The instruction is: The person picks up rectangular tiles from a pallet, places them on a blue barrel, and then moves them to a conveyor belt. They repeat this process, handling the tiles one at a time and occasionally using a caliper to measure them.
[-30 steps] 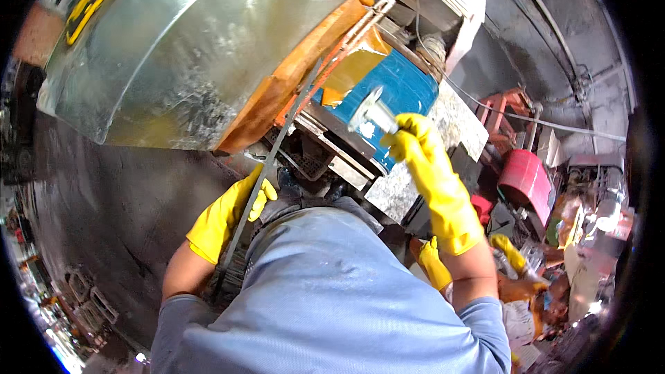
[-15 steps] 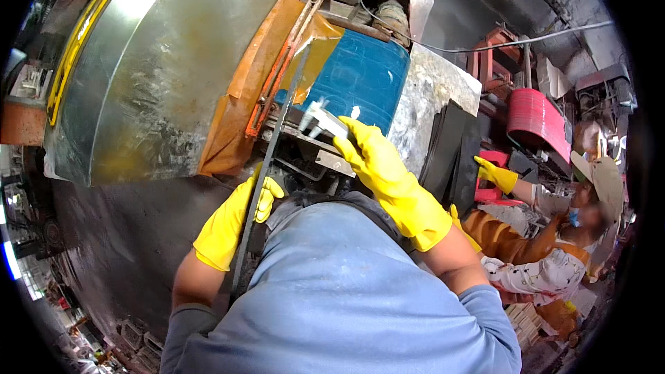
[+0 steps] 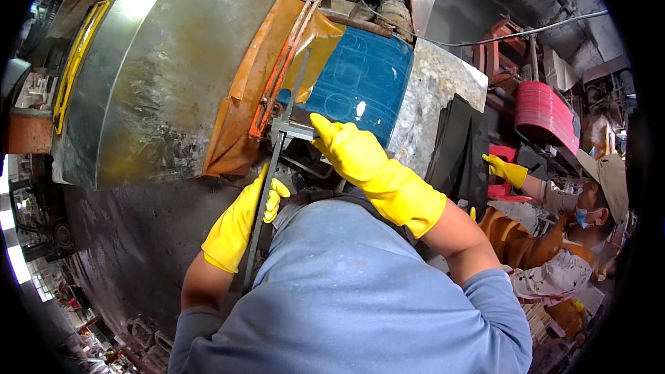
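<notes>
My left hand (image 3: pixel 251 216), in a yellow rubber glove, is wrapped round a long narrow dark grey strip (image 3: pixel 260 211). The strip slants upward and away in front of my body, its lower end beside my shirt. My right hand (image 3: pixel 352 152), gloved alike, grips a metal caliper (image 3: pixel 296 130) by its right end. The caliper lies crosswise at the strip, its jaw end against or around it above my left hand. Whether the jaws touch the strip on both sides I cannot tell. The glove hides part of the caliper's beam.
A blue plastic drum (image 3: pixel 364 76) and an orange metal rail (image 3: pixel 285 62) stand ahead. A large grey curved panel (image 3: pixel 173 76) fills the left. To the right lean dark sheets (image 3: pixel 454 152); beyond them a co-worker's gloved hand (image 3: pixel 507 170) shows near a red drum-shaped object (image 3: pixel 544 112).
My right hand has brought the caliper left and down, from above the strip's right side to across it. My left hand keeps its hold, with the strip shifted slightly.
</notes>
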A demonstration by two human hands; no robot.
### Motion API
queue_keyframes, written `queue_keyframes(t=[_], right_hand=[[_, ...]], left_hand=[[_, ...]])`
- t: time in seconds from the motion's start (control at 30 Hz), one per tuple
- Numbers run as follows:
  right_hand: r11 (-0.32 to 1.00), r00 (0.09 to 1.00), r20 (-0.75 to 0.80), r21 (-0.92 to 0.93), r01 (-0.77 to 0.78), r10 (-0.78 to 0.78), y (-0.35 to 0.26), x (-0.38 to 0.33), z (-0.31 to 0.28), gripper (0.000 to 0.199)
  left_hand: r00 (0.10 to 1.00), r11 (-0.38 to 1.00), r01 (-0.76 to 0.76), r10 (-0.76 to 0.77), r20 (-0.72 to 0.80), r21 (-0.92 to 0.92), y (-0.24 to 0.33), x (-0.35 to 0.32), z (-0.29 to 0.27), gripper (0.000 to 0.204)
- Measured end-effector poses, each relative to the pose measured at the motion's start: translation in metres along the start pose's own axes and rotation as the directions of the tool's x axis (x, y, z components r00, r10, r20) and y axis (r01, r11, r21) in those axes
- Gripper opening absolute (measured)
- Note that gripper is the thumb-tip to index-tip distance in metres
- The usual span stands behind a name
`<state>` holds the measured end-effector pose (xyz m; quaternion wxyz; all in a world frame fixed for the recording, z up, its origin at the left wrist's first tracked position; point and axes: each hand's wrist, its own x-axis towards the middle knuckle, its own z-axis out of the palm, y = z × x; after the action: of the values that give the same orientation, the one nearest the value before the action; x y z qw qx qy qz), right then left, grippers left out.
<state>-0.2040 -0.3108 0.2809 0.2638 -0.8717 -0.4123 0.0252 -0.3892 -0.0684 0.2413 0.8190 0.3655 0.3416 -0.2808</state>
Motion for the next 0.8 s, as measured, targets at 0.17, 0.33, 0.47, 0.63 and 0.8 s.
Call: queue_keyframes(t=[0.17, 0.33, 0.47, 0.63, 0.8], right_hand=[[1.0, 0.997, -0.066, -0.004, 0.029, -0.03, 0.002, 0.001, 0.005, 0.048], [0.999, 0.997, -0.08, -0.032, 0.019, -0.021, 0.008, 0.002, 0.014, 0.045], [0.999, 0.998, -0.062, 0.029, 0.017, -0.015, 0.01, 0.002, 0.016, 0.043], [0.986, 0.998, -0.059, 0.169, 0.002, 0.008, 0.018, 0.0, 0.017, 0.041], [0.968, 0.999, -0.017, 0.25, -0.023, 0.029, 0.022, 0.0, 0.021, 0.042]], left_hand=[[1.0, 1.0, 0.005, -0.004, -0.021, 0.015, 0.001, 0.003, 0.001, 0.02], [0.998, 0.989, 0.021, -0.013, -0.055, 0.143, 0.006, 0.006, 0.003, 0.075], [1.0, 0.99, 0.009, -0.006, -0.024, 0.14, 0.006, 0.004, 0.004, 0.076], [0.995, 0.992, 0.012, 0.0, -0.095, 0.126, 0.009, 0.002, 0.017, 0.076], [0.996, 0.991, 0.033, -0.022, -0.084, 0.128, 0.006, 0.003, 0.013, 0.076]])
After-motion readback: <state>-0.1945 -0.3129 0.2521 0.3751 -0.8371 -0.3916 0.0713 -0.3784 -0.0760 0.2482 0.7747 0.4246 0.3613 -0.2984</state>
